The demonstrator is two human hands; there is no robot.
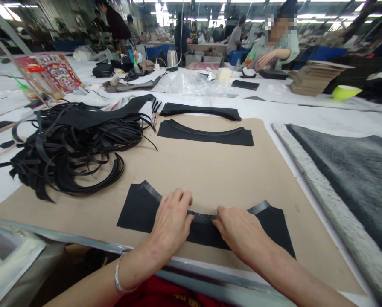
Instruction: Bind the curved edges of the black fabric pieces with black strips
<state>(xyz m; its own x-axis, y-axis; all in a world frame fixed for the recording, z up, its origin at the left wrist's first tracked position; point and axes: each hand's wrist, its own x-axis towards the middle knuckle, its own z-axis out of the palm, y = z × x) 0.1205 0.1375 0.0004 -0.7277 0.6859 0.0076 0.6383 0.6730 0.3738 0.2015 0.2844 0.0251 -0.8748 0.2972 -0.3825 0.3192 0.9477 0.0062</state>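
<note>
A black curved piece of material (pixel 206 232) lies flat on the brown board (pixel 210 170) near the front edge. Its concave upper edge has a greyish, shinier strip along it. My left hand (pixel 174 213) pinches that edge left of the middle, thumb and fingers together. Right of the middle, my right hand (pixel 234 224) pinches the same edge with curled fingers. Between the two hands a short stretch of the edge shows. Farther back lies a similar black piece (pixel 206 135) with its curved edge folded over. Behind it rests a stack of black curved pieces (pixel 200 111).
A tangled heap of black strips (pixel 65 145) covers the board's left side. To the right stands a pale slab with dark grey fabric (pixel 344 170). Clear plastic (pixel 187 83) and a stack of brown cardboard (pixel 315 79) lie farther back. A co-worker (pixel 274 51) sits across the table.
</note>
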